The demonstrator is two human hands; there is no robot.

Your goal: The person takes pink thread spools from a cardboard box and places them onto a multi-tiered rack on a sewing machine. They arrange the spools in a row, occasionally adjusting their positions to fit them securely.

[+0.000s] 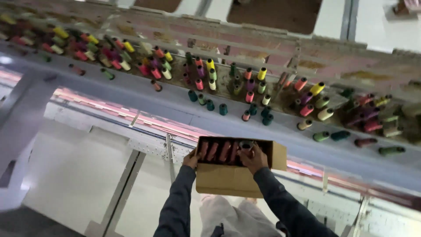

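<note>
Overhead rack [272, 48] crowded with spools; left hand [191, 159] grips cardboard box [228, 179], right hand [253, 158] pinches 1 spool [246, 145]; 4 reddish spools [218, 151] inside.

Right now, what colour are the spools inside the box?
Pinkish-red, the spools standing in a row in the brown cardboard box; head view, the only one.

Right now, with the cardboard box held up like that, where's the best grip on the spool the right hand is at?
Grip the spool by its exposed top end, coming in from the box's open side. It sits at the right end of a packed row of reddish spools, so its sides look blocked. The right hand is already there; the left hand steadies the cardboard box.
</note>
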